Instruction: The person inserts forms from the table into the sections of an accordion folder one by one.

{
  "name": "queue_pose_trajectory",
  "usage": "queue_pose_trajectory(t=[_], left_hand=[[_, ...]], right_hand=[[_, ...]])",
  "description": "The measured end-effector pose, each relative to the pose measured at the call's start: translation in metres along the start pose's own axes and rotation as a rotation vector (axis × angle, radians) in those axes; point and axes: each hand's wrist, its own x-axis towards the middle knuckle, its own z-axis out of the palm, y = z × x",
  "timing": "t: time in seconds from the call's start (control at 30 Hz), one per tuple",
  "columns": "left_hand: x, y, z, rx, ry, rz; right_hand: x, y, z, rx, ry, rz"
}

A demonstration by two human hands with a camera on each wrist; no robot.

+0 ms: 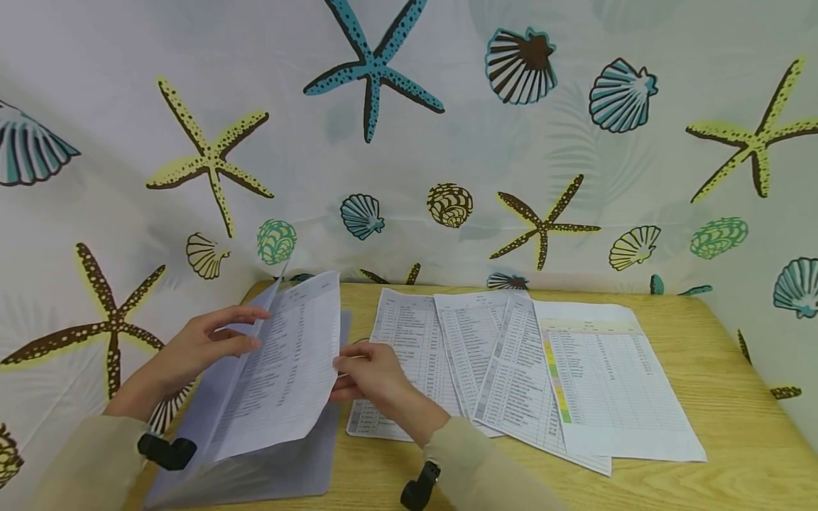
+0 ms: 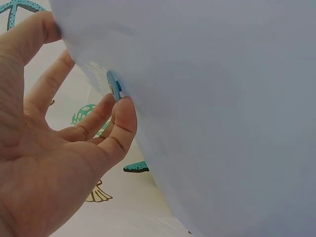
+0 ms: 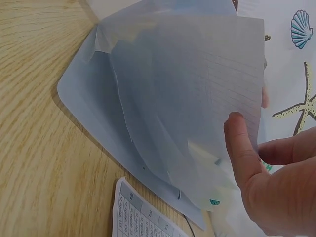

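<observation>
A printed sheet (image 1: 287, 362) stands raised over a bluish translucent folder (image 1: 319, 454). With the right hand (image 1: 377, 372) I pinch the sheet's right edge. In the right wrist view, a finger and thumb of that hand (image 3: 276, 173) lie on opposite sides of the edge, with the folder behind. My left hand (image 1: 207, 348) is at the sheet's upper left, fingers spread against the edge of the folder's flap. In the left wrist view, fingertips of the left hand (image 2: 64, 128) touch this edge near a small blue snap button (image 2: 113, 85).
Several printed sheets (image 1: 415, 333) lie overlapping on the wooden table (image 1: 754, 397) to the right of the folder. The rightmost sheet (image 1: 607, 383) has a coloured strip along its left side. A cloth (image 1: 447, 142) with starfish and shells hangs behind and at the sides.
</observation>
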Motion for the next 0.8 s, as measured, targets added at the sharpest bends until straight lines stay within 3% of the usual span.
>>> queue_pose_trajectory(t=[0.43,0.8], left_hand=[[-0.002,-0.004,0.0,-0.021,0.014,0.015],[-0.001,-0.006,0.001,0.019,0.048,0.007]], right_hand=[[0.004,0.004,0.013,0.027,-0.053,0.005],[0.005,0.006,0.021,0.042,-0.071,0.013]])
